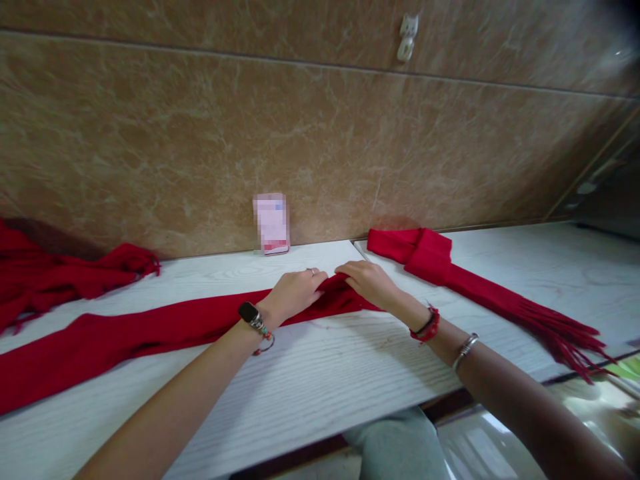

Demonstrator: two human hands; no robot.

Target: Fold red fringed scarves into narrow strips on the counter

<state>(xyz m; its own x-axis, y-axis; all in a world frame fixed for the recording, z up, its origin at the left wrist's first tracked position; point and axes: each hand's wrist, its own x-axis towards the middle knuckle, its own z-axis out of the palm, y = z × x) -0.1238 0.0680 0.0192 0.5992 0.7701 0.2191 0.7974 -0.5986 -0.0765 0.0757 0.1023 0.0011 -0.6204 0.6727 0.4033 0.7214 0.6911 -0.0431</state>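
Note:
A long red scarf (pixel 165 327) runs across the white table from the left edge to the middle, folded lengthwise into a band. At its right end, my left hand (pixel 299 293) and my right hand (pixel 367 281) grip the cloth close together, fingers curled over its far edge. The cloth there is slightly raised and bunched between them. My fingertips are partly hidden by the fabric. To the right lies a second red scarf (pixel 434 257), folded over itself at one end, with its fringe spread toward the right edge of the table.
More crumpled red cloth (pixel 75 277) with a fringe lies at the far left. A pixelated, phone-like object (pixel 273 223) leans against the brown marbled wall (pixel 200 147). A white hook (pixel 408 37) is fixed higher up. The white table (pixel 350 373) ends above my knee (pixel 400 447).

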